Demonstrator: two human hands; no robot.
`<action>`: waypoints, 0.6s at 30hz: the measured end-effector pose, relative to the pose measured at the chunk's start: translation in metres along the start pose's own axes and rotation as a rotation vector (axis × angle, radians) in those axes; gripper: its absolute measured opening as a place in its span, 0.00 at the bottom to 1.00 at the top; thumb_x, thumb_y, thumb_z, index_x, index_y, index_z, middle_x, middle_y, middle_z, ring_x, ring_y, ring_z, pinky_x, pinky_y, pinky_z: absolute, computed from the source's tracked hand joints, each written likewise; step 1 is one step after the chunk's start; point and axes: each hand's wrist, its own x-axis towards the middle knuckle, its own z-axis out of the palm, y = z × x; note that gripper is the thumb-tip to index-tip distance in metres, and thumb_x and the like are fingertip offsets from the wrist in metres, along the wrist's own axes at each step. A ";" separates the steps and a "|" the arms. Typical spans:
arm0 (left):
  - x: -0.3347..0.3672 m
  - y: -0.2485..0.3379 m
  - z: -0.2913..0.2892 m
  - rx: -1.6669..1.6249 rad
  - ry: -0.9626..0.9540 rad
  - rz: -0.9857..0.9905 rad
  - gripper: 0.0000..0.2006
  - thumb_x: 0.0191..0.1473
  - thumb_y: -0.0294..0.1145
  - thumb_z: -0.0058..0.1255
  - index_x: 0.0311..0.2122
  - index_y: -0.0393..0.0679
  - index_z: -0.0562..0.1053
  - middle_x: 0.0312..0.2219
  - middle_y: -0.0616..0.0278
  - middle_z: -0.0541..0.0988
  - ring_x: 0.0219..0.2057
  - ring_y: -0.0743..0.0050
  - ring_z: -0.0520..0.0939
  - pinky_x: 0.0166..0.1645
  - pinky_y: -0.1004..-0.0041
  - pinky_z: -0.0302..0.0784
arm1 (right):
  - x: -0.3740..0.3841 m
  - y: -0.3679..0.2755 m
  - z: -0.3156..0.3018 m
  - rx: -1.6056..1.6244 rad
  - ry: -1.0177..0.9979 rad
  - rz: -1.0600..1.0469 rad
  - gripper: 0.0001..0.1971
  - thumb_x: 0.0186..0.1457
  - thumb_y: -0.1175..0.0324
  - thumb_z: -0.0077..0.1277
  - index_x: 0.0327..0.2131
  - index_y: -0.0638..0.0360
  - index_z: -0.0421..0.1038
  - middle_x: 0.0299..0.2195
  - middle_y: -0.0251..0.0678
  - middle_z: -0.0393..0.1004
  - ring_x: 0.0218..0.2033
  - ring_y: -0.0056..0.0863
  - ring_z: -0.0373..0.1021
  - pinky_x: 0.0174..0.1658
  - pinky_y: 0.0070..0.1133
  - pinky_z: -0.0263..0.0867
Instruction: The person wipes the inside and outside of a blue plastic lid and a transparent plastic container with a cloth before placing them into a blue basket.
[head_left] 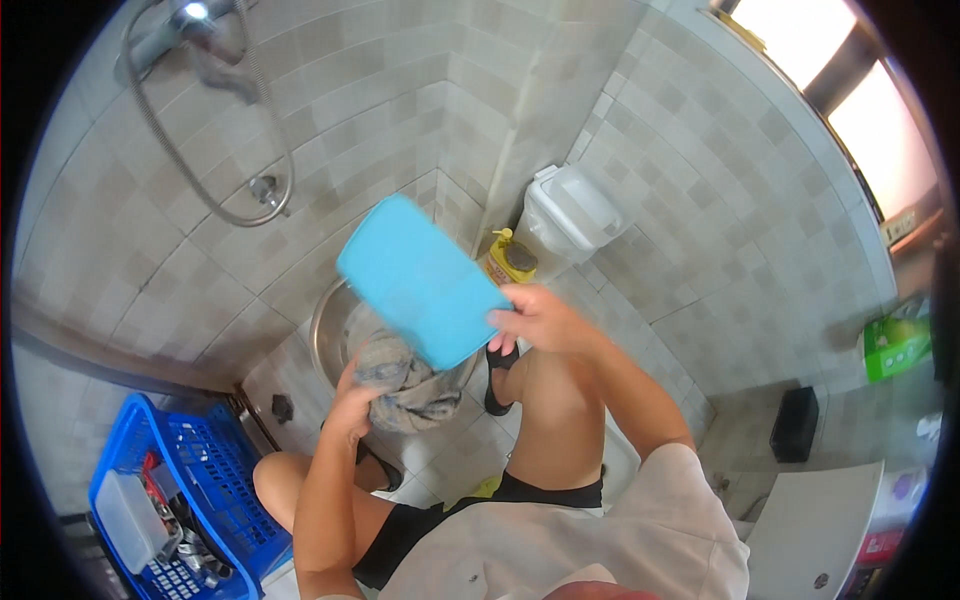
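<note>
Over the round stainless-steel basin [330, 335] on the tiled bathroom floor, person squatting. Right hand [540, 318] holds a flat turquoise plastic rectangular lid [420, 280] by its lower right edge, fingers closed on the rim, thumb side on top; lid is raised and tilted, well above the basin. Left hand [352, 400] grips a wadded grey cloth [405, 385], fingers curled into it, just beside the basin's near rim and below the lid.

Judgement: step looks like wiping or washing the lid with the cloth. Do it well by keeping the lid over the basin so drips fall in, pinching one edge only so the broad face stays free, and turning the grip to reach the covered corner.

Nearby: yellow bottle [510, 258] and white lidded bin [570, 215] in the corner; blue plastic basket [215, 490] at the person's left.
</note>
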 end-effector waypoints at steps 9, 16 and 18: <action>0.005 -0.012 -0.014 -0.015 0.013 -0.212 0.25 0.47 0.23 0.57 0.53 0.36 0.70 0.44 0.54 0.78 0.45 0.62 0.80 0.49 0.61 0.78 | 0.028 0.033 -0.014 -0.068 -0.205 -0.041 0.11 0.63 0.65 0.49 0.41 0.64 0.72 0.34 0.35 0.78 0.29 0.21 0.74 0.30 0.20 0.71; 0.008 -0.025 -0.017 0.012 0.094 -0.119 0.19 0.49 0.23 0.56 0.49 0.36 0.73 0.42 0.56 0.80 0.43 0.64 0.81 0.48 0.63 0.78 | 0.029 0.038 -0.027 -0.035 -0.203 0.095 0.16 0.64 0.58 0.48 0.42 0.64 0.72 0.35 0.36 0.77 0.33 0.23 0.73 0.34 0.21 0.70; 0.012 -0.017 -0.006 0.029 0.082 -0.110 0.19 0.49 0.23 0.55 0.48 0.36 0.74 0.42 0.56 0.80 0.43 0.65 0.81 0.49 0.64 0.78 | 0.031 0.049 -0.035 0.086 -0.156 0.118 0.17 0.64 0.57 0.49 0.44 0.63 0.72 0.36 0.36 0.77 0.33 0.23 0.73 0.34 0.21 0.70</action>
